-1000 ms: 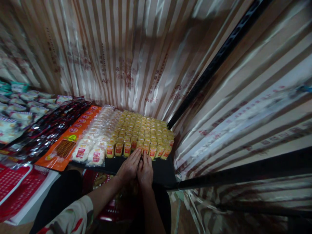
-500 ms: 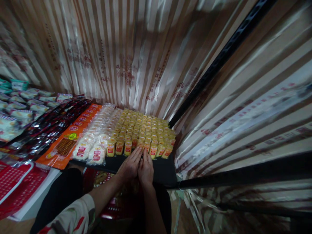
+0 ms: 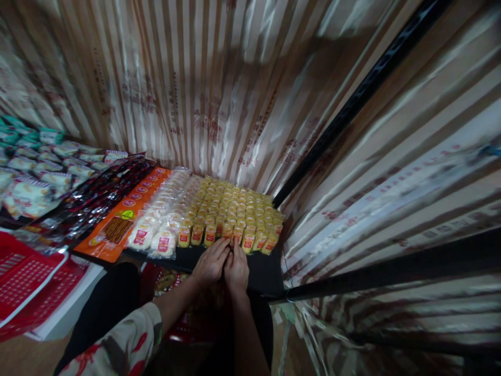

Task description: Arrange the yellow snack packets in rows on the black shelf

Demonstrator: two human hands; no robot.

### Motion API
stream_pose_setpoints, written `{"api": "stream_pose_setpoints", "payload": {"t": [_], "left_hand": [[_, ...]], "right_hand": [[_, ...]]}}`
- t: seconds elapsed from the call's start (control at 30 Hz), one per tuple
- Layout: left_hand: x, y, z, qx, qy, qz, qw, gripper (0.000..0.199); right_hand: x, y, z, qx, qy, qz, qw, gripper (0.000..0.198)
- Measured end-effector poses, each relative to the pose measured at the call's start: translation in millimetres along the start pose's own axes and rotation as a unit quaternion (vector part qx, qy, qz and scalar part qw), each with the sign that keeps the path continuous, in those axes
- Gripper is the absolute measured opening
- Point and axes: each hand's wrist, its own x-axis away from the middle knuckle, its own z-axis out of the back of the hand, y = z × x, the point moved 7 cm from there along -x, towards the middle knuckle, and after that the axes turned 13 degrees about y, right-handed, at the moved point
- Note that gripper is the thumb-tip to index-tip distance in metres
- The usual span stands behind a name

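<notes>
My left hand [image 3: 212, 263] and my right hand [image 3: 237, 269] are side by side at the front edge of a black shelf [image 3: 258, 271]. Their fingertips close against the lower fronts of two small yellow snack-cake packets [image 3: 227, 230] in the front row, with the thumbs tucked between the hands. The fingers cover part of these packets. Around them, tight rows of matching yellow packets [image 3: 238, 201] run back to the wall. Just left of those stand clear-wrapped white round packets [image 3: 162, 241] with red labels.
Further left lie an orange snack bag [image 3: 113, 227], dark shiny packs [image 3: 90, 203] and white bags [image 3: 31, 193]. A red basket [image 3: 23, 282] stands at lower left; another red basket [image 3: 188, 331] sits below the shelf. A black post [image 3: 332, 125] rises at the shelf's right corner against striped sheeting.
The view has turned slightly left, so the goods appear further right. My hands stay at the same two packets; my left fingers look more bent and slightly lower on them.
</notes>
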Motion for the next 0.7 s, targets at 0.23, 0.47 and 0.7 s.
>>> {"api": "stream_pose_setpoints", "payload": {"t": [0.23,0.47,0.7], "left_hand": [[36.5,-16.0,20.2,-0.076,0.085,0.134,0.984,0.043],[33.9,-24.4,7.8,-0.037,0.031,0.142,0.989,0.051],[18.2,-27.5,13.8,-0.026,0.027,0.175,0.984,0.057]], "right_hand": [[-1.3,-0.8,0.6,-0.009,0.003,-0.005,1.0,0.051],[-1.1,-3.0,0.8,0.0,-0.003,-0.006,1.0,0.051],[-1.2,-4.5,1.3,0.0,-0.009,-0.011,1.0,0.053]]}}
